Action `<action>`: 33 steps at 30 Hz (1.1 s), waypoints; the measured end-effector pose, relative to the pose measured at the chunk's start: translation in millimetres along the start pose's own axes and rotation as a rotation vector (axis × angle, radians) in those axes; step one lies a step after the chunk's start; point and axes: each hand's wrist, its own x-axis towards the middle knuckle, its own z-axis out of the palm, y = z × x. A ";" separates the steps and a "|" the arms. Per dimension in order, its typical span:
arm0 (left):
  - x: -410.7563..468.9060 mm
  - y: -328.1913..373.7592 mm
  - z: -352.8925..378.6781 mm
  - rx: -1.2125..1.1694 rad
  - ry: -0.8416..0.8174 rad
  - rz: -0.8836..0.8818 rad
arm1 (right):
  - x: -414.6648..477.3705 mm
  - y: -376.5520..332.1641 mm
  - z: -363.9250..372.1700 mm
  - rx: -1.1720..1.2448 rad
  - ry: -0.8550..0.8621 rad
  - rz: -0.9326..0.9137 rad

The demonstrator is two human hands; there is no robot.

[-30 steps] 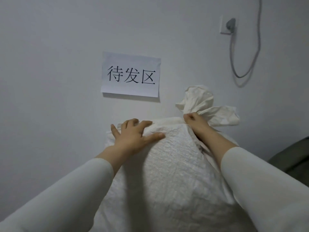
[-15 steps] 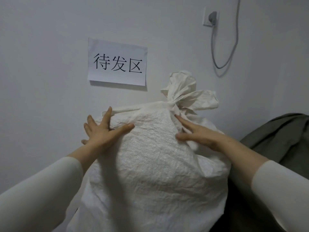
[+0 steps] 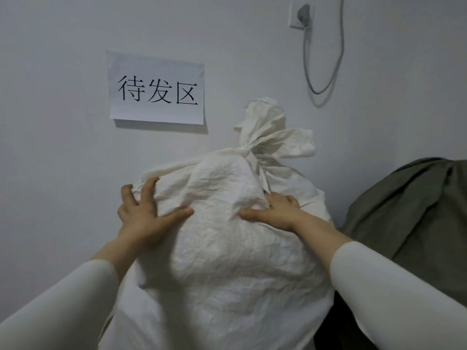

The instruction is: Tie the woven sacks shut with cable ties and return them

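A full white woven sack (image 3: 227, 248) stands against the wall, its neck (image 3: 249, 150) cinched tight with the loose top flaring above it. No cable tie can be made out at the neck. My left hand (image 3: 149, 213) is on the sack's upper left shoulder, fingers bent and digging into a fold of the fabric. My right hand (image 3: 275, 210) lies on the upper right side just below the neck, thumb stretched left, pressing on the cloth.
A paper sign (image 3: 156, 88) with printed characters is stuck to the wall above the sack. A wall socket with a plug (image 3: 302, 13) and a hanging grey cable (image 3: 326, 72) is at the upper right. An olive-green cloth bundle (image 3: 414, 213) sits right of the sack.
My right hand let go of the neck and dropped onto the sack's side. My left hand slid down the left shoulder and curled its fingers into the fabric. The view shifted so that more of the green bundle shows.
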 end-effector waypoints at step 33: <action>-52.2 35.4 19.5 0.489 -0.284 0.238 | -41.6 -17.1 29.8 -0.221 0.066 0.029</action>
